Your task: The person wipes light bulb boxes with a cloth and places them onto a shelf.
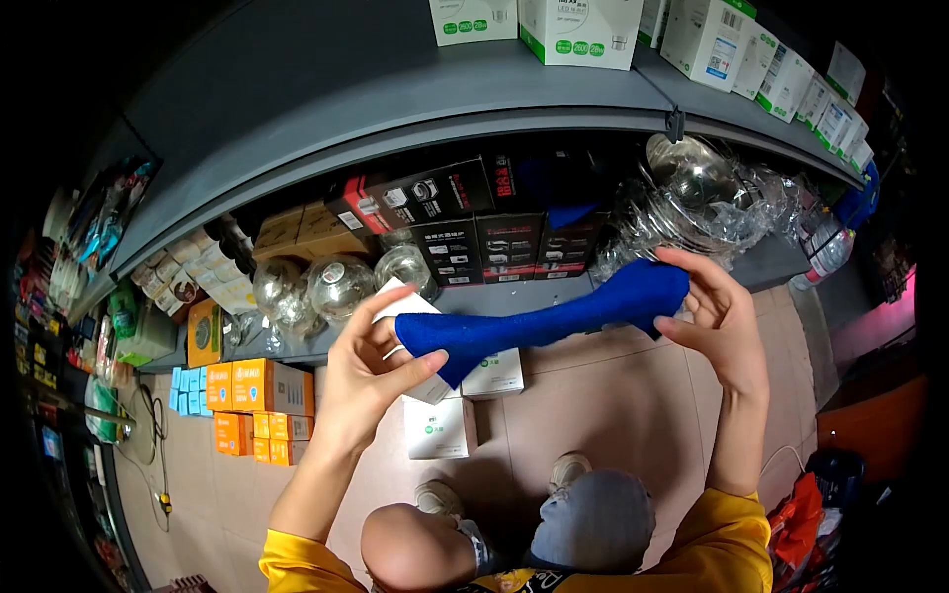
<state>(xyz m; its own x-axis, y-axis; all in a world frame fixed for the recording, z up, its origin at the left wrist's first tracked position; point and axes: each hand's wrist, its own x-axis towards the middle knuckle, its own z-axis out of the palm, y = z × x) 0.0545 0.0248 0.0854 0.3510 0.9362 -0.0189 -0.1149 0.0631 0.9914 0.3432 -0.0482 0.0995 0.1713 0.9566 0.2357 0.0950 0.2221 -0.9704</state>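
Note:
A blue cloth (544,324) is stretched between my two hands, bunched narrow in its middle and wider at both ends. My left hand (381,361) pinches its left end between thumb and fingers. At the other end, my right hand (707,311) grips the cloth near its corner. Behind and below the left hand, a tilted white box (407,301) is partly hidden by the hand and cloth. White boxes with green marks, one nearer (438,429) and one farther (494,374), stand on the floor beneath the cloth.
The grey shelf (376,79) carries white-and-green LED boxes (583,30). Below it sit black-and-red boxes (415,195), plastic-wrapped metal bowls (692,183) and clear glass-like bowls (341,287). Orange boxes (262,385) stand on the floor at left, with a cable (158,445) nearby.

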